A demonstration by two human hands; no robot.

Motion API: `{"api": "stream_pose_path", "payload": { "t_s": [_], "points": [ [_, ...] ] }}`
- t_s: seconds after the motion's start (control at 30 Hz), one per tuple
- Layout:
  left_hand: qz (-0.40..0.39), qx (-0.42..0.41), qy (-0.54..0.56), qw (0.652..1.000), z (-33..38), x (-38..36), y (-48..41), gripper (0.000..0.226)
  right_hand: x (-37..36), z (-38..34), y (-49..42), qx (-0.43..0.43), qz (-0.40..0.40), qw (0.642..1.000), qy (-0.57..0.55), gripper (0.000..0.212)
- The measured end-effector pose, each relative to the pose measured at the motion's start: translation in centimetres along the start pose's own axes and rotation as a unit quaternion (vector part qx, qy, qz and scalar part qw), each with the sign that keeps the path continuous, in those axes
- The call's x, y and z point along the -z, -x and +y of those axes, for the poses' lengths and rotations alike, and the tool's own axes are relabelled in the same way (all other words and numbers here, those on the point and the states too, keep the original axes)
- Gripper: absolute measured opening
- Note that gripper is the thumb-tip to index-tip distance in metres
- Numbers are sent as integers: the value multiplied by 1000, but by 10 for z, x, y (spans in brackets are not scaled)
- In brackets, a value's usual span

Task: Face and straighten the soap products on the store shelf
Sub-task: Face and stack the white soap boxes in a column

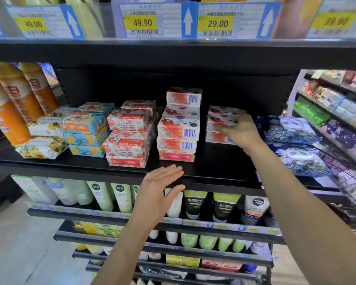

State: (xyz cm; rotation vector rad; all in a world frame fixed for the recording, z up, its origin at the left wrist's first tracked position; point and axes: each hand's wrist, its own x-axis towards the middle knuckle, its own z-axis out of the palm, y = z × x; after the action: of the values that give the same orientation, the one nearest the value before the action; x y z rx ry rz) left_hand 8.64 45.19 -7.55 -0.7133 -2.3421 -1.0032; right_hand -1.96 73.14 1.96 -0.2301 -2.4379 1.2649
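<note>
Middle shelf (214, 173), inspected from the left. Orange bottles (8, 103) are leaning at the far end. Beside them, yellow floral soap packs (42, 147) are lying loosely, one of them skewed. Blue-and-orange soap boxes (84, 128) are sitting in an uneven pile, and the Goat Soap boxes (127, 140) next to them are showing their print upside down. The tall stack (179, 124) of red-and-white soap boxes is standing near the shelf's front, its layers slightly out of line and several showing barcodes.

The left hand (158, 188) is hovering at the shelf's front lip, just below and in front of the tall stack. Its fingers are straight, its thumb is under the lip, and it is grasping nothing. Whether it is touching the lip cannot be told.

The relation that matters is this: the short stack (220, 124) of the same red-and-white boxes is lying right of the tall stack, parted from it by a gap and set further back. Its boxes are running with their long axis along the shelf, left to right. The right hand (238, 128) is much the nearer. It is reaching in from the right with the arm extended, its fingers curling round the right end of the upper boxes and gripping them. On this evidence, the coming move is calling for a pull forward to the front line. Blue patterned packs (292, 132) are crowding just right of that wrist.
</note>
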Motion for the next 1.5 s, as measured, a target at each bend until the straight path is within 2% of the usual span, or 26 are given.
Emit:
{"api": "stream_pose_path", "payload": {
  "t_s": [0.17, 0.47, 0.63, 0.77, 0.9, 0.97, 1.07, 1.13, 1.27, 1.33, 1.5],
  "points": [
    [2, 1, 0, 1000, 3, 0, 1, 40, -3, 6, 1, -10, 23, 999, 28, 64],
    [2, 4, 3, 1000, 4, 2, -1, 39, -8, 2, 21, 16, 123, 990, 66, 63],
    [3, 2, 0, 1000, 7, 2, 0, 39, 6, -13, 51, 43, 154, 986, 53, 73],
    [-1, 12, 1, 1000, 9, 3, -1, 38, 19, -16, 83, 40, 162, 986, 2, 87],
    [-10, 34, 3, 999, 16, 7, -2, 37, 25, -16, 134, 29, 145, 984, -95, 84],
    [-24, 77, 31, 996, 22, 12, -3, 35, 26, -16, 155, 28, 137, 979, -148, 82],
    [-34, 176, 149, 973, 38, 26, -7, 29, 27, -18, 179, 37, 101, 974, -201, 77],
    [-15, 204, 245, 948, 51, 34, -9, 30, 25, -18, 189, 50, 67, 975, -206, 78],
    [-49, 268, 429, 861, 71, 42, -7, 52, 16, -17, 202, 64, 19, 976, -209, 83],
    [-75, 283, 472, 832, 76, 44, -5, 49, 11, -16, 206, 71, 9, 974, -213, 83],
    [-72, 309, 494, 809, 80, 43, -2, 45, 4, -14, 211, 83, -7, 970, -228, 81]
  ]
}}
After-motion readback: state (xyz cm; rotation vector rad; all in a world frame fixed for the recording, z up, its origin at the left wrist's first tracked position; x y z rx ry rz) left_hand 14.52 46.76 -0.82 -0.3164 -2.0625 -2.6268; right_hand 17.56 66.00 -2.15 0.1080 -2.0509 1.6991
